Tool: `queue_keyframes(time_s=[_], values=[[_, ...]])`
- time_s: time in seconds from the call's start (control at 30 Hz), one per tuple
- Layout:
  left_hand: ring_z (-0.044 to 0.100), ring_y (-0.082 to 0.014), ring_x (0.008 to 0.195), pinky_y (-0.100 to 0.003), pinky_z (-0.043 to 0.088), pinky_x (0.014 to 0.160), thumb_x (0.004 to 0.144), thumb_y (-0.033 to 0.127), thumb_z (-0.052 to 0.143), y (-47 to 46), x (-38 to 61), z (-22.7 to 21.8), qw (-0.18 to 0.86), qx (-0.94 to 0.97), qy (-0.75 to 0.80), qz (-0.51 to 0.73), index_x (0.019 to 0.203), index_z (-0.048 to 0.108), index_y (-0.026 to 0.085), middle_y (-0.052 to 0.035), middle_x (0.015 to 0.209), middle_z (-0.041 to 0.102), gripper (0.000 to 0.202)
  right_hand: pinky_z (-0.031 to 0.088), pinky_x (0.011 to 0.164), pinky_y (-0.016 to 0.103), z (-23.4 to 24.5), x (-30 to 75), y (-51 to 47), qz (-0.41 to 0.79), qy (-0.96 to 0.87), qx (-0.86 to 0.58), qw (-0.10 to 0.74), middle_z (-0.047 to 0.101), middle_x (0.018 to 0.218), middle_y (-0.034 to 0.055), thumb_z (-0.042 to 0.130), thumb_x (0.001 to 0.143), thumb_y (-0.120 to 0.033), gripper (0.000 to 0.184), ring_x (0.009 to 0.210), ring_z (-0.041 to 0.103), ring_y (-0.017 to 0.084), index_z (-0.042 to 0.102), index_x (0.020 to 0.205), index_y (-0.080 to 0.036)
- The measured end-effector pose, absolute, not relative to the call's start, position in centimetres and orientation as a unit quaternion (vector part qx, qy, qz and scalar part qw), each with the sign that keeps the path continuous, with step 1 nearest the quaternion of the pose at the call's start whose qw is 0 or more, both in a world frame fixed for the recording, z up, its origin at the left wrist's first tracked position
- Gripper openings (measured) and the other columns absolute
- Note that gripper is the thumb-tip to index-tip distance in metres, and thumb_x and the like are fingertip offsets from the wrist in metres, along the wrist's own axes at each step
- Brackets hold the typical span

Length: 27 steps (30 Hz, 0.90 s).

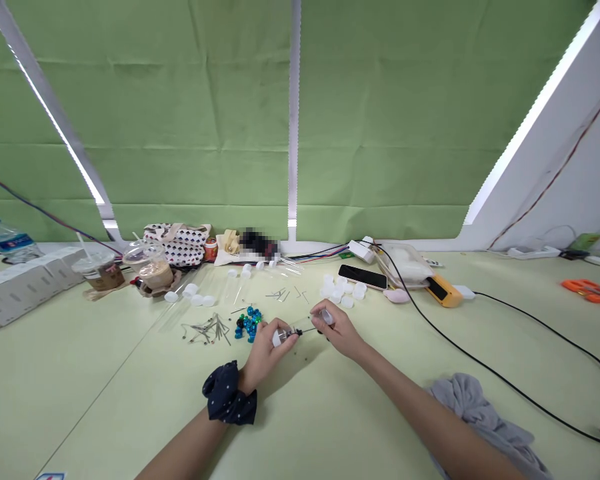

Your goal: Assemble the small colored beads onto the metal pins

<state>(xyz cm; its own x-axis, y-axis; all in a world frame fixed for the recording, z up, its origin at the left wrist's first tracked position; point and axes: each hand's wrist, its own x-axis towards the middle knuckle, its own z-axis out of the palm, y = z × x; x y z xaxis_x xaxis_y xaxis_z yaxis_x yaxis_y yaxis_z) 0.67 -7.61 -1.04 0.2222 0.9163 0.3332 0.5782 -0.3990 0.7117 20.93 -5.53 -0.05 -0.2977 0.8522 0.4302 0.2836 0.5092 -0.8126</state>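
Low over the pale green worktop (105, 400), the left hand (265, 350) has its grip pinched on a small white-capped vial (279, 337). The right hand (343, 330) has its grip closed on a small clear piece (327, 317). A thin pin (307, 329) spans between them, with blue beads (249, 323) just behind.

Both forearms reach forward and converge, bringing the hands near each other without touching. The left hand (266, 348) is curled, its thumb and forefinger pinched together on the side facing the other hand. Just to its right, the right hand (341, 331) is turned palm down, fingers bent and fingertips pinched towards the left hand.
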Motion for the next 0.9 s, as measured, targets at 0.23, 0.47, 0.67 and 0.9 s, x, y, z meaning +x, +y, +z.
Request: queue_keyframes(time_s=[0.23,0.47,0.67,0.9], values=[[0.047,-0.0209,0.080,-0.035,0.035,0.076,0.081,0.045,0.049,-8.0,1.2,-1.4,0.209,0.751,0.505,0.370,0.081,0.055,0.020,-0.0026,0.079,0.061,0.026,0.041,0.055,0.024,0.0,20.7,-5.6,0.270,-0.742,-0.387,0.476,0.051,0.082,0.0047,0.044,0.086,-0.033,0.016,0.073,0.051,0.015,0.053,0.087,-0.020],[0.046,-0.0191,0.077,-0.031,0.035,0.073,0.083,0.047,0.046,-8.2,1.1,-0.7,0.252,0.756,0.495,0.346,0.079,0.053,0.020,-0.0009,0.075,0.060,0.028,0.040,0.064,0.028,-0.1,20.5,-5.4,0.234,-0.725,-0.399,0.511,0.054,0.071,0.0023,0.043,0.087,-0.031,0.022,0.068,0.052,0.015,0.054,0.073,-0.019],[0.045,-0.0198,0.077,-0.033,0.035,0.073,0.083,0.046,0.046,-8.3,1.3,-0.8,0.234,0.765,0.495,0.340,0.078,0.055,0.019,-0.0019,0.073,0.059,0.028,0.035,0.055,0.025,-0.8,20.2,-5.5,0.212,-0.691,-0.460,0.516,0.049,0.058,-0.0009,0.036,0.089,-0.033,0.029,0.054,0.046,0.013,0.049,0.068,-0.019],[0.046,-0.0203,0.078,-0.033,0.036,0.073,0.083,0.045,0.046,-8.5,1.5,-1.2,0.233,0.759,0.492,0.357,0.079,0.054,0.019,-0.0036,0.077,0.058,0.028,0.033,0.051,0.024,-0.9,20.0,-5.6,0.209,-0.679,-0.467,0.526,0.046,0.056,-0.0016,0.036,0.088,-0.030,0.027,0.051,0.041,0.011,0.047,0.066,-0.019]])
